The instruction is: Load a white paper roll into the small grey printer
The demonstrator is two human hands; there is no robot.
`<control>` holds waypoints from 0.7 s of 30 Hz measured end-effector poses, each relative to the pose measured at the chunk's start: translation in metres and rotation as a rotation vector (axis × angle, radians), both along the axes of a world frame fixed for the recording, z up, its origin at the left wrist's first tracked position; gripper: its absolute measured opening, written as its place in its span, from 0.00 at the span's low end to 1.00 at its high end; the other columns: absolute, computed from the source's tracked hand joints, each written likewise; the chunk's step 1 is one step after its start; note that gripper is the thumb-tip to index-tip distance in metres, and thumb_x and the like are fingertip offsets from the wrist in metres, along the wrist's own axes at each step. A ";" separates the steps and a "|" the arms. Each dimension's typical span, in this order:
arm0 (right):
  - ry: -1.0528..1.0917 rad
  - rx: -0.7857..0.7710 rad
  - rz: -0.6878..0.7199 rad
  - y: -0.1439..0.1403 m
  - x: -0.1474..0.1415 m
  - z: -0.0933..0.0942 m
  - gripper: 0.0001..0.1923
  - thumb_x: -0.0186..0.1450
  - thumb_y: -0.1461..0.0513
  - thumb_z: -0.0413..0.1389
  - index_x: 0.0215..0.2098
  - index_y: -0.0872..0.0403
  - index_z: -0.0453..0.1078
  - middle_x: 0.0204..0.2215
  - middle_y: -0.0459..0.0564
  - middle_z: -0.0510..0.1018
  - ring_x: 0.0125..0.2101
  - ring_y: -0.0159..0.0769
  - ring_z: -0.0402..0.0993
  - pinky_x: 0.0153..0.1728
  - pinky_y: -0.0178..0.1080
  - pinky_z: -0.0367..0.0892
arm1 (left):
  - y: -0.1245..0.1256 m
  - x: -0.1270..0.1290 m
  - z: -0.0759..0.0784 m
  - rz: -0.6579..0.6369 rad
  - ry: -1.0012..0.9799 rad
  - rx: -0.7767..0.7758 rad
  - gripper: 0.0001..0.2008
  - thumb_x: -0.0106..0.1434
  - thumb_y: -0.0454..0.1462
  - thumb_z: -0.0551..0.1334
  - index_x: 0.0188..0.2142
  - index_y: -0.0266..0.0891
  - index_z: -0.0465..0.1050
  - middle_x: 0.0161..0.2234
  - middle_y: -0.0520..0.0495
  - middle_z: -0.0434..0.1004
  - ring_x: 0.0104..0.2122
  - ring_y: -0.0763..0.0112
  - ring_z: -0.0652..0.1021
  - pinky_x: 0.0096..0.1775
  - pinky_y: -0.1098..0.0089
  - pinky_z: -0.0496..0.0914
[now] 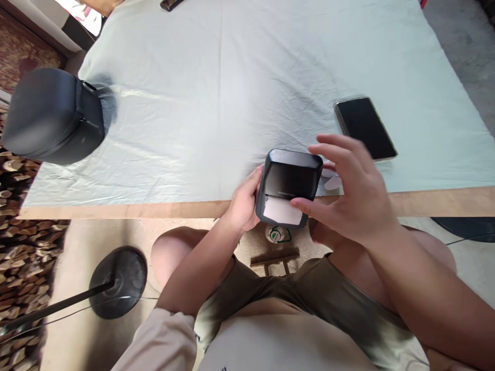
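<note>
At the near edge of the bench [116, 210], a black box [292, 175] is gripped along its side by the left hand [247, 201]; a white slip [276, 210] lies in its front recess. The right hand [351, 190] is spread, thumb over the slip, contact uncertain. White scraps [332, 182] beyond are partly hidden by that hand, near the phone [365, 128]. Far left, a closed case [52, 116], contents concealed. A dark object [170, 4] is cut off at top; the box's lettering is barely legible.
</note>
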State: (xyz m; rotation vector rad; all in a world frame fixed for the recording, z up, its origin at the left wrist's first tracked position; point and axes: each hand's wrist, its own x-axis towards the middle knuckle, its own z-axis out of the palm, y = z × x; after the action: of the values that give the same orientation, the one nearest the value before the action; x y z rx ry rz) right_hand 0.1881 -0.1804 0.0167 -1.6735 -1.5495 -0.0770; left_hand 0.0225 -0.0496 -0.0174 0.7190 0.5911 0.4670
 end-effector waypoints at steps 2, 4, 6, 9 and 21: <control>-0.061 0.093 -0.118 -0.002 -0.003 0.005 0.24 0.70 0.47 0.71 0.58 0.47 0.76 0.42 0.51 0.84 0.40 0.42 0.83 0.38 0.44 0.81 | 0.001 -0.001 -0.001 -0.088 -0.023 -0.003 0.30 0.64 0.64 0.73 0.48 0.42 0.84 0.40 0.46 0.89 0.45 0.56 0.88 0.45 0.62 0.83; -0.016 0.148 -0.208 -0.003 -0.006 0.009 0.13 0.73 0.53 0.69 0.50 0.46 0.76 0.25 0.41 0.74 0.23 0.33 0.73 0.26 0.39 0.70 | 0.002 -0.003 -0.002 -0.156 -0.021 0.038 0.32 0.62 0.62 0.75 0.54 0.42 0.83 0.43 0.45 0.89 0.48 0.54 0.88 0.46 0.62 0.82; 0.145 0.209 -0.224 -0.003 -0.008 0.012 0.07 0.75 0.58 0.66 0.49 0.46 0.75 0.23 0.39 0.74 0.21 0.32 0.73 0.22 0.38 0.66 | 0.003 -0.005 -0.003 -0.171 -0.010 0.061 0.30 0.60 0.55 0.80 0.56 0.44 0.82 0.44 0.47 0.89 0.43 0.61 0.87 0.43 0.66 0.79; 0.309 0.259 -0.133 -0.001 -0.008 0.012 0.10 0.74 0.60 0.66 0.51 0.46 0.74 0.40 0.46 0.86 0.32 0.35 0.85 0.24 0.37 0.71 | 0.003 -0.007 -0.002 -0.140 -0.017 0.035 0.27 0.60 0.51 0.81 0.53 0.43 0.82 0.42 0.49 0.87 0.38 0.68 0.84 0.41 0.69 0.77; -0.389 -0.256 -0.146 -0.002 -0.002 0.006 0.07 0.65 0.59 0.62 0.41 0.47 0.81 0.22 0.45 0.76 0.18 0.34 0.59 0.23 0.39 0.42 | -0.003 -0.007 0.006 -0.224 0.004 0.150 0.30 0.60 0.52 0.81 0.57 0.45 0.79 0.46 0.49 0.85 0.42 0.67 0.84 0.43 0.72 0.79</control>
State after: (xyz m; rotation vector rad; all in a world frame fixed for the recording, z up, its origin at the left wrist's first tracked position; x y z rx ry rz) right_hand 0.1865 -0.1824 0.0230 -2.0654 -1.7764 -0.3081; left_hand 0.0156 -0.0527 -0.0115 0.9184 0.4756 0.3042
